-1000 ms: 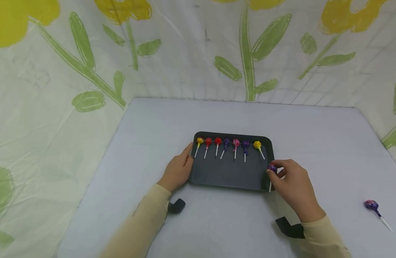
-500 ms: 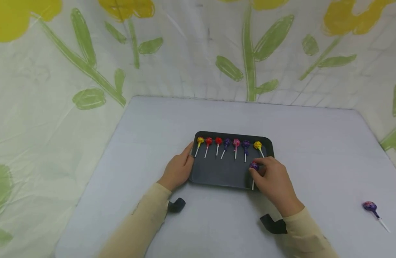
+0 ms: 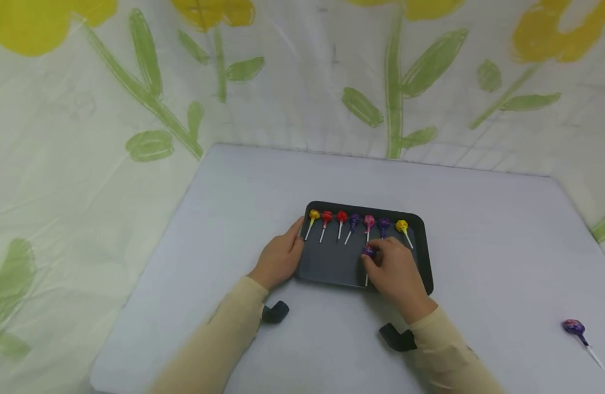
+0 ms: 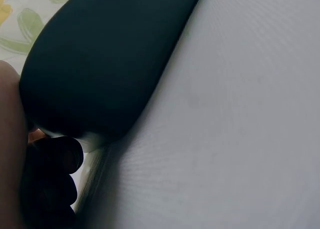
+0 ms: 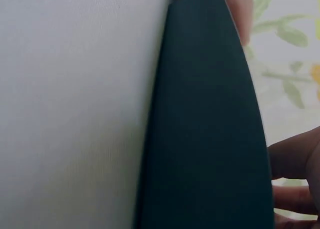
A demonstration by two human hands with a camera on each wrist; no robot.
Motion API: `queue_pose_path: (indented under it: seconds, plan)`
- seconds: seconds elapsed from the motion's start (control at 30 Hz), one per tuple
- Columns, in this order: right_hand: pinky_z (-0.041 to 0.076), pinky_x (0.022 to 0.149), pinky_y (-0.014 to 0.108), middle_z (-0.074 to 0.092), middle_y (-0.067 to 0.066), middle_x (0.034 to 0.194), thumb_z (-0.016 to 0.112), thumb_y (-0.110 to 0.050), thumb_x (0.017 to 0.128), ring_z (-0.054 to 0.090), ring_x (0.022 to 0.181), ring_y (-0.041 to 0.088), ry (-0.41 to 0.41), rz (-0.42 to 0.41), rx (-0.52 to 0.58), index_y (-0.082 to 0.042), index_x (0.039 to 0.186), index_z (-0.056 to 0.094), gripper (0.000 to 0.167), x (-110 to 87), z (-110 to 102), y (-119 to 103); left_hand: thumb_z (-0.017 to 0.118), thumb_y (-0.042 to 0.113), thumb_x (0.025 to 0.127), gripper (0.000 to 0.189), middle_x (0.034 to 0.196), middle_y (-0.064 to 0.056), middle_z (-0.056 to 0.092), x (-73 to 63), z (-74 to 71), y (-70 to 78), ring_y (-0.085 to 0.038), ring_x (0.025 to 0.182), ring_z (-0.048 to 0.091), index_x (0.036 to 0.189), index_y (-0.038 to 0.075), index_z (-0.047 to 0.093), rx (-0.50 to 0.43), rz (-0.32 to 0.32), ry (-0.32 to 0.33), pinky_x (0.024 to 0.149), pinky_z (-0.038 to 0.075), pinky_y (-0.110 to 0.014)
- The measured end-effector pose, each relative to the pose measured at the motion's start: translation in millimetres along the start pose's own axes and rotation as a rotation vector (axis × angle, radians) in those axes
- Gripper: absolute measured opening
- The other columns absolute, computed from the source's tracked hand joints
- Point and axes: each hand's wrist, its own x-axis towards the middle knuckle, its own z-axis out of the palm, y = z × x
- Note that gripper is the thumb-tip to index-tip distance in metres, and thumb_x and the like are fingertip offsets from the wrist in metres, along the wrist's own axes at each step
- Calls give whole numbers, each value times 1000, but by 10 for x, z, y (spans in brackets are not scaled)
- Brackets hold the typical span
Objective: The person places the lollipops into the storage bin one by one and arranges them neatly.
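A dark rectangular tray (image 3: 327, 268) lies on the table, with a row of wrapped lollipops along its far side: yellow (image 3: 314, 215), red (image 3: 327, 218), purple (image 3: 354, 220), pink (image 3: 369, 221) and others. My left hand (image 3: 280, 257) grips the tray's left side; in the left wrist view its curled fingers (image 4: 57, 156) show below the tray wall (image 4: 105, 64). Over the front part of the tray, my right hand (image 3: 397, 271) pinches a purple-wrapped lollipop (image 3: 368, 251) by its head, the white stick pointing toward me. The tray wall (image 5: 205, 119) fills much of the right wrist view.
Another purple-and-red lollipop (image 3: 574, 327) lies on the white table (image 3: 504, 246) at the far right. A whitish curtain (image 3: 302, 109) with printed yellow flowers hangs behind the table and along its left. Dark wrist mounts (image 3: 398, 337) stick out from both sleeves.
My right hand has carried the pinched lollipop leftward from the tray's right edge to below the pink and purple ones. The left hand keeps its hold. The head view has shifted slightly.
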Motion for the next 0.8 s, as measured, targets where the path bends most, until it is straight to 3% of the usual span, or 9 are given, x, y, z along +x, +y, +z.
queue_pose_path:
  seconds: [0.23, 0.63, 0.8]
  plan:
    - [50, 68, 37, 69, 14, 100, 77, -13, 92, 60, 79, 21, -20, -31, -1, 3, 114, 76, 28, 92, 166, -137, 37, 24, 105, 61, 59, 4, 40, 11, 12, -13, -16, 55, 40, 165, 12, 37, 9, 5, 0, 61, 39, -37]
    - [54, 72, 41, 70, 14, 106, 79, -16, 93, 62, 81, 21, -30, -64, 0, 2, 116, 77, 29, 190, 329, -404, 38, 25, 105, 61, 60, 1, 42, 14, 17, 7, -20, 61, 49, 164, 13, 38, 16, -1, -3, 65, 43, -38]
    - [57, 72, 43, 71, 13, 110, 80, -21, 93, 67, 84, 23, -38, -101, -82, -1, 117, 77, 31, 229, 428, -494, 39, 26, 104, 61, 63, -2, 47, 12, 17, 1, -22, 68, 55, 164, 13, 38, 24, 2, 5, 70, 46, -40]
